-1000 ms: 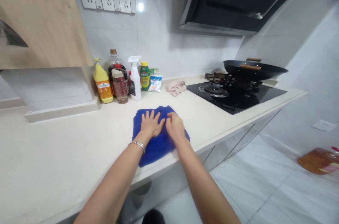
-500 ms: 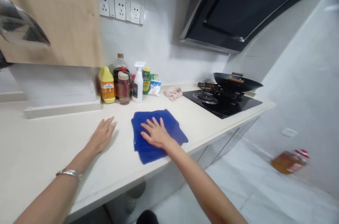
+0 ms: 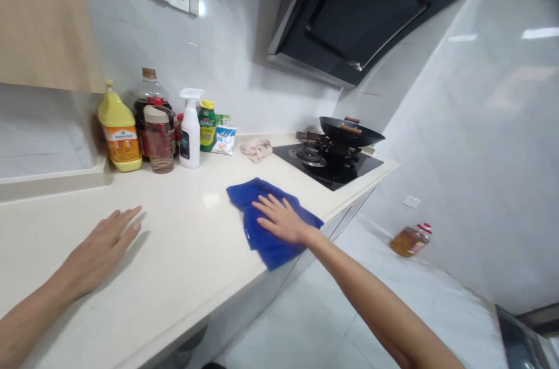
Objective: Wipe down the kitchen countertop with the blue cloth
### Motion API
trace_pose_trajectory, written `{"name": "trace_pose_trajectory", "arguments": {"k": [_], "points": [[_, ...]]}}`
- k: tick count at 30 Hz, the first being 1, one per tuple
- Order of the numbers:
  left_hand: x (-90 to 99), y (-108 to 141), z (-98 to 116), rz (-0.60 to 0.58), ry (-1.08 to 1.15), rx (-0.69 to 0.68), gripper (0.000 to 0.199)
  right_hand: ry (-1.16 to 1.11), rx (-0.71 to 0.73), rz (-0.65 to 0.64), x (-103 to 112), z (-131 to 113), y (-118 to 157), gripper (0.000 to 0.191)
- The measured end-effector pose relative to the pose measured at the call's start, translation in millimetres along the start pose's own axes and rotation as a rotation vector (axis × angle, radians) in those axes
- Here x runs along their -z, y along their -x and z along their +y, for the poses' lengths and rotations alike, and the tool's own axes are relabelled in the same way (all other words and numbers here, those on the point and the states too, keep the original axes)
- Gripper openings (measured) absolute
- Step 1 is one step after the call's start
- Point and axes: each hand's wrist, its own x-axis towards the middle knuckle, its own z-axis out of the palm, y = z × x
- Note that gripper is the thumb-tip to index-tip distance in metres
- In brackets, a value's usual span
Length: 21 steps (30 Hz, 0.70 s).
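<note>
A blue cloth (image 3: 271, 247) is spread, creased and uneven, on the pale countertop (image 3: 192, 247), close to its front edge, with its near corner brought up to that edge; whether any of it is hung over cannot be told. The right hand (image 3: 279, 219) is laid palm down on the cloth, its fingers spread apart and pointed toward the far left, and no fold is seen to be gripped between them. The cloth is thus placed directly beneath the right hand, with blue left uncovered on the far, left and near sides of the palm. No clear long axis can be made out, the outline being broken by folds and jutting corners.

The left hand (image 3: 102, 249) is held well apart, to the left of the cloth, with nothing in it; its fingers are stretched out toward the right and the far side, with the thumb set a little apart. A shadow is cast beside it, but contact with the countertop cannot be confirmed. By position, the right hand is clearly the nearer to the cloth.

Beyond, a white spray bottle (image 3: 190, 139) is stood near the wall, and a black hob (image 3: 356, 170) is set to the far right of the cloth
</note>
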Motion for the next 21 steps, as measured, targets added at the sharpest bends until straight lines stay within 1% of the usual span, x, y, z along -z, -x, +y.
{"name": "trace_pose_trajectory", "arguments": {"k": [4,7,9,12,17,19,21], "points": [[-3.5,-3.8,-9.9,-0.027,0.000,-0.010,0.077,0.030,-0.076,-0.001,-0.3,60.5,8.8,0.057],[-10.5,-8.9,-25.5,-0.053,-0.038,-0.063,0.074,0.032,-0.151,-0.012,0.9,101.0,13.7,0.058],[-16.1,-12.0,-36.3,-0.058,-0.071,-0.106,0.070,0.028,-0.202,-0.013,1.9,123.7,15.2,0.060],[-22.2,-13.4,-46.6,-0.039,-0.110,-0.128,0.063,0.017,-0.240,-0.010,2.4,153.7,14.6,0.062],[-23.8,-9.1,-48.5,-0.013,-0.172,-0.159,0.057,0.012,-0.282,0.018,1.0,202.4,4.9,0.062],[-23.7,-7.8,-48.1,-0.009,-0.183,-0.166,0.057,0.025,-0.299,0.026,0.8,217.8,-2.9,0.061],[-24.2,-7.7,-48.1,-0.009,-0.184,-0.169,0.056,0.061,-0.327,0.034,0.6,227.5,-13.5,0.060]]}}
